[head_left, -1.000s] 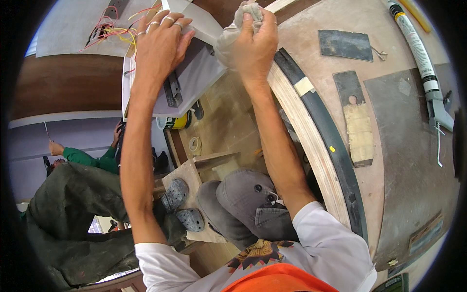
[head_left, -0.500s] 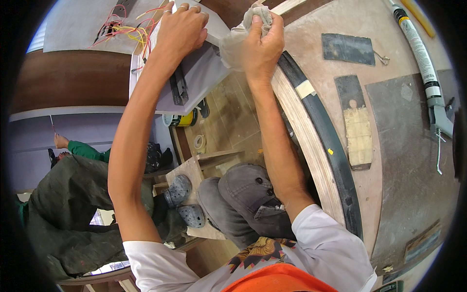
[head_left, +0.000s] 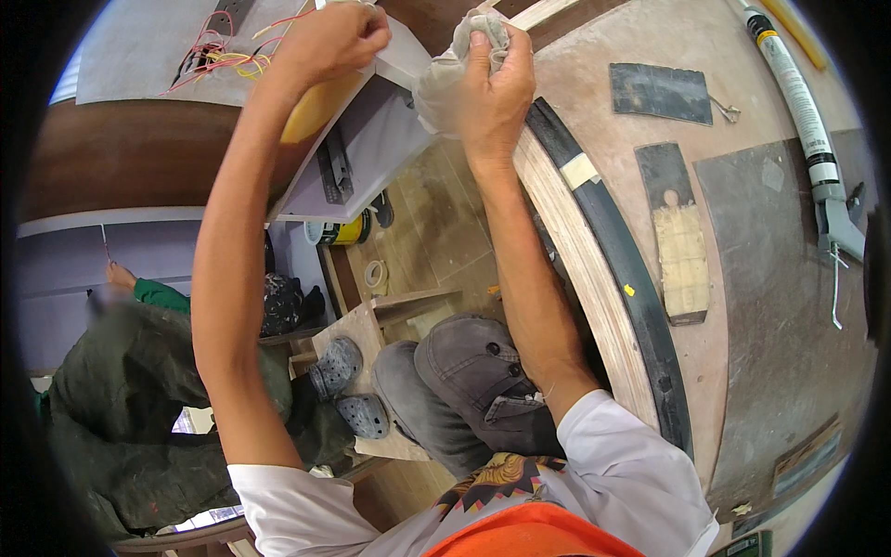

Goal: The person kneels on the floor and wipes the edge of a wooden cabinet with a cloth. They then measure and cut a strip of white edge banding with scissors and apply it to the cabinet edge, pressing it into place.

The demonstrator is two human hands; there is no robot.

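Observation:
My left hand point(head_left: 329, 42) is at the top edge, over the pale lilac cabinet piece point(head_left: 390, 139), its fingers curled in. Something white shows just above the fingers, but what they grip is cut off. A crumpled off-white cloth point(head_left: 441, 88) is bunched in my right hand point(head_left: 497, 102), thumb pressed on top. That hand is beside the pale cabinet edge, just beyond the far end of a curved, dark-edged wooden counter point(head_left: 608, 241). Red and yellow wires point(head_left: 218, 60) trail across a grey board left of my left hand. A black metal slide point(head_left: 336, 167) is fixed inside the lilac piece.
A caulking gun point(head_left: 803, 111), a dark flat piece point(head_left: 661, 93) and a taped strip point(head_left: 677, 232) lie on the right worktop. At left sits a co-worker in dark trousers point(head_left: 139, 399) and grey clogs point(head_left: 339, 367). A tape roll point(head_left: 376, 274) and tub point(head_left: 348, 230) are below.
My left hand has moved slightly up and left, its fingers partly leaving the picture. The pale edge beside that forearm has shifted, and a yellowish surface now shows. My right hand still holds the cloth.

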